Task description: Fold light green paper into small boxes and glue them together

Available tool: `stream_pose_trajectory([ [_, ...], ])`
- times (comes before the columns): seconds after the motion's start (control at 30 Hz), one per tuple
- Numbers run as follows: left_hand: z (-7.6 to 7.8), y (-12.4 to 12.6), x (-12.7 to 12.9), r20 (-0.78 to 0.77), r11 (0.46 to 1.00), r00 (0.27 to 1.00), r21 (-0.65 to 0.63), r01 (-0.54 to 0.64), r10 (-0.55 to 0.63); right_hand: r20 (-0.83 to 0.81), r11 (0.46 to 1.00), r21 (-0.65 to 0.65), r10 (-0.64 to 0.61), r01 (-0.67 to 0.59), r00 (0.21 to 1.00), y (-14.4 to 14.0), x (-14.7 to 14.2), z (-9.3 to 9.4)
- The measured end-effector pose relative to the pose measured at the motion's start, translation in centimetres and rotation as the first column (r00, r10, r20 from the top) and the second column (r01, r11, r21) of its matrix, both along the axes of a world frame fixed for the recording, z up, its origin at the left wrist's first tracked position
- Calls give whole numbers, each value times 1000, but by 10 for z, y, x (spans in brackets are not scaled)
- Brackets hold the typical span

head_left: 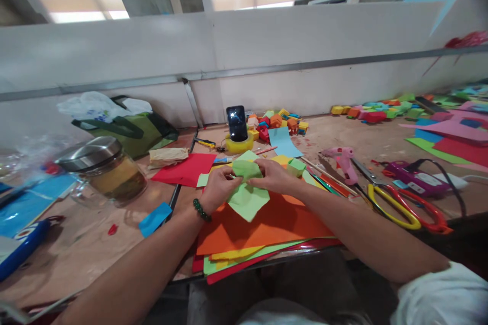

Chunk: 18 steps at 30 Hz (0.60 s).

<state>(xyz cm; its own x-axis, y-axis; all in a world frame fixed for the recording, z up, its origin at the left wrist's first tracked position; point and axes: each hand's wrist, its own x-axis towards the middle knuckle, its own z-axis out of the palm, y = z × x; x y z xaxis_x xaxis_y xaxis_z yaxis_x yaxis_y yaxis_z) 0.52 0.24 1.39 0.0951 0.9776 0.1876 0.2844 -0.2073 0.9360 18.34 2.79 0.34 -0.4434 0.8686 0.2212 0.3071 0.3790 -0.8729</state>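
- Most of the fingers of my left hand (pixel 221 188) curl behind the light green paper (pixel 248 203), so I can't see how they press on its back.
- My right hand (pixel 278 176) is much the same: the thumb shows at the front, while some fingertips are lost behind the upper part.
- My right forearm covers the right end of the stack of coloured sheets (pixel 236 241), and only part of its orange top shows.
- At the left, a blue-handled item (pixel 30 249) is cut off by the side of the view, and I can't make out what it is.
- The far right corner of the table (pixel 87 249) is blurred, its paper scraps (pixel 453 129) running together.
- The paper I hold is pale green and crumpled along its middle, gathered between my thumbs, with a rounded flap standing up at the top and a pointed corner hanging down towards me.
- It is above the stack, near the middle of the table's near edge.
- Both hands have a closed grip on it, thumbs pinching from the front, one at each side.
- A small green box (pixel 296 166) sits just beyond my right wrist.
- Towards the far edge, a phone (pixel 237 124) stands upright at a yellow tape roll (pixel 239 145).
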Motion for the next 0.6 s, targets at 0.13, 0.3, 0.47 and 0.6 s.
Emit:
stream_pose_trajectory([
  [0.13,-1,1,0,141,998,989,-29,52,-47,-164,980,-182,51,-81,985,5,-2,-5],
  [0.3,-6,4,-1,262,991,961,-79,108,-84,-196,988,-148,6,-36,981,10,1,-3],
  [0.47,-7,7,-4,283,994,958,-76,80,-55,-294,978,-205,-32,-31,955,11,6,4],
  [0.6,-5,5,-2,291,993,955,-81,90,-63,-313,974,-221,-23,-50,949,8,6,9],
])
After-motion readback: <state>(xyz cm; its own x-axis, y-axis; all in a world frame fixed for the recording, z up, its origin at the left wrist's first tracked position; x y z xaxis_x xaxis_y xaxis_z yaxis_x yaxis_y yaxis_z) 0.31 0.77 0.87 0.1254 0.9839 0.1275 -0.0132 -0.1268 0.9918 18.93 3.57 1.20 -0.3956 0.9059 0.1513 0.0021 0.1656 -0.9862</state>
